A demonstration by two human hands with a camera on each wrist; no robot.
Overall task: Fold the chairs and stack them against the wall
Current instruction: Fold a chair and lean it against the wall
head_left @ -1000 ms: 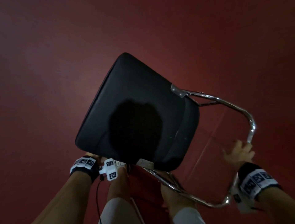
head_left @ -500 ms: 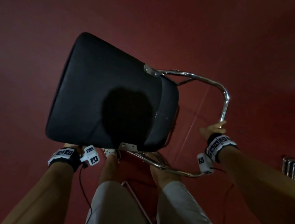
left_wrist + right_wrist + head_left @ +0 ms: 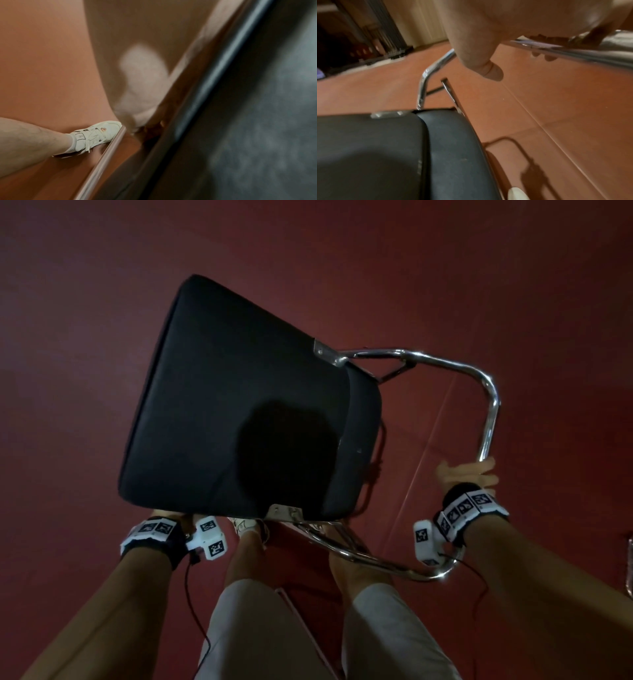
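A folding chair with a black padded seat and a chrome tube frame hangs tilted above the red floor in front of me. My right hand grips the chrome tube at the chair's right side; in the right wrist view my thumb sticks out below the tube. My left hand holds the near left edge of the seat and is mostly hidden under it. In the left wrist view the blurred fingers lie against the dark seat edge.
Red floor with a thin seam line lies all around. My legs and a white shoe stand right under the chair. Dark upright things stand by a pale wall in the right wrist view. A chrome object shows at the right edge.
A second ago my right hand reached with spread fingers beside the tube; now it grips it. The chair has swung up and to the left, and has barely moved since.
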